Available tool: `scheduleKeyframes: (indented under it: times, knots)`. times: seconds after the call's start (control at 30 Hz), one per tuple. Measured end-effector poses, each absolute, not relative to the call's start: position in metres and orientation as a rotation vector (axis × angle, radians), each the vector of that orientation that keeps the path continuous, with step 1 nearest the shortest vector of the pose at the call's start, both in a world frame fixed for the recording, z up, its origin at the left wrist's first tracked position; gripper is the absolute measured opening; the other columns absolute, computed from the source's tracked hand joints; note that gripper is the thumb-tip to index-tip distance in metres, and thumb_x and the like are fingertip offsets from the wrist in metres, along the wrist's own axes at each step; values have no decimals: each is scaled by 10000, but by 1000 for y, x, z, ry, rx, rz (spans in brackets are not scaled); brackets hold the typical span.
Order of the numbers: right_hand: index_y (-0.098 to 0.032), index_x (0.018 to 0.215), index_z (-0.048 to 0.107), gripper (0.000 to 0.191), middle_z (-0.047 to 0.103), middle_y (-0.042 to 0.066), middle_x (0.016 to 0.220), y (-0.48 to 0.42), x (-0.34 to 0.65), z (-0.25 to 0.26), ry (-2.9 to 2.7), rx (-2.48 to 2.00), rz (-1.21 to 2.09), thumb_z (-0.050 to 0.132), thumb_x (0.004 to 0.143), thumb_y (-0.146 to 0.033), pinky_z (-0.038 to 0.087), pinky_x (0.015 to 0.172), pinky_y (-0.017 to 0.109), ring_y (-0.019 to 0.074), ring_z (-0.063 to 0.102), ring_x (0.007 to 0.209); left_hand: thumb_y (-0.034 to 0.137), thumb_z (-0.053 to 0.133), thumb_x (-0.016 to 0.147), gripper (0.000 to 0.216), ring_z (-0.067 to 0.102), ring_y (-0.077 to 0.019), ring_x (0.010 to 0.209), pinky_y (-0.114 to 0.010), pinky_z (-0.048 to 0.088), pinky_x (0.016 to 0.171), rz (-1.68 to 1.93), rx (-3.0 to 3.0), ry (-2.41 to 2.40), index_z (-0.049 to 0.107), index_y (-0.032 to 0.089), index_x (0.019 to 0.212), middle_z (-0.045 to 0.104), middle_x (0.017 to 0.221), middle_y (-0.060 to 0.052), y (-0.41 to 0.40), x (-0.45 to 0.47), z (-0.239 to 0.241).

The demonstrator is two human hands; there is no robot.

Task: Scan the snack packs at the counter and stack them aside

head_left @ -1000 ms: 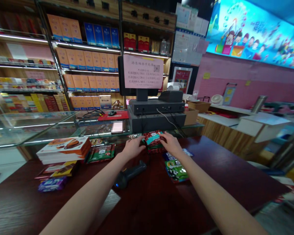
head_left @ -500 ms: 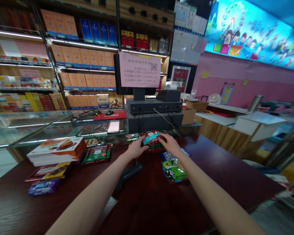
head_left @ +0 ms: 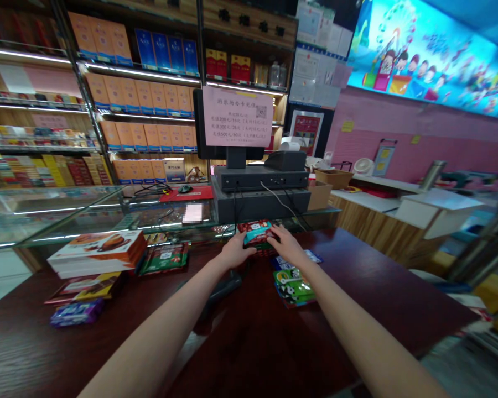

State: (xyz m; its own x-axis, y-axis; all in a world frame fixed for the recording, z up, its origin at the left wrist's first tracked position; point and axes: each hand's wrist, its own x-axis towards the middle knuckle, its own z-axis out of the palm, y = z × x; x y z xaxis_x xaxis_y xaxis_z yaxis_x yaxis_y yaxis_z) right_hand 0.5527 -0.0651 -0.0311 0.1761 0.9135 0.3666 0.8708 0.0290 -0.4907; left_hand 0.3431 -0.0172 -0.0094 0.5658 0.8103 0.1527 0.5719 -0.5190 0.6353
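Observation:
A red and teal snack packet (head_left: pixel 256 232) lies at the far edge of the dark wooden counter (head_left: pixel 240 348), on top of other red packets. My left hand (head_left: pixel 234 252) grips its left end, with the thumb pointing right along the near side. At the packet's right end, the fingers of my right hand (head_left: pixel 285 243) are curled on it. Beneath my right forearm are green packets (head_left: pixel 290 284) with a panda print, and a blue packet (head_left: pixel 311 257) lies just behind them. A black handheld scanner (head_left: pixel 224 290) rests partly hidden by my left forearm.
On the left sit an orange and white box (head_left: pixel 99 251), a green packet (head_left: pixel 165 258), a yellow packet (head_left: pixel 103 287) and a purple packet (head_left: pixel 77 313). A cash register (head_left: pixel 261 202) stands behind the counter, beside a glass display case (head_left: pixel 66 215).
My left hand has shifted slightly right along the packet's near side. My right hand and the packet have stayed nearly in place.

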Motion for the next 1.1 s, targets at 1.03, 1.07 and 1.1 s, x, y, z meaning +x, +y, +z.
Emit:
scheduleKeyframes:
  times: [1.03, 1.07, 1.1]
  knots:
    - [-176, 1332, 598, 453, 535, 125, 1479, -83, 437, -23, -1783, -1780, 73, 581, 893, -286, 210, 1196, 604, 323, 341, 1469, 433, 639, 760, 499, 654, -213, 810, -304, 512, 751, 715, 2028, 919, 702, 126, 1148, 743, 872, -42, -23, 224, -4]
    - [-164, 1340, 593, 466, 535, 134, 1477, -82, 432, -24, -1787, -1762, 87, 583, 889, -282, 219, 1198, 594, 324, 344, 1467, 439, 635, 763, 514, 659, -215, 817, -306, 515, 756, 717, 2009, 920, 696, 123, 1163, 747, 887, -45, -22, 218, -4]
    - [-150, 1345, 589, 477, 535, 144, 1475, -81, 428, -25, -1793, -1739, 101, 585, 885, -277, 232, 1199, 580, 323, 347, 1466, 440, 632, 764, 525, 666, -219, 831, -310, 519, 768, 721, 1998, 929, 691, 121, 1176, 752, 913, -50, -22, 212, -6]
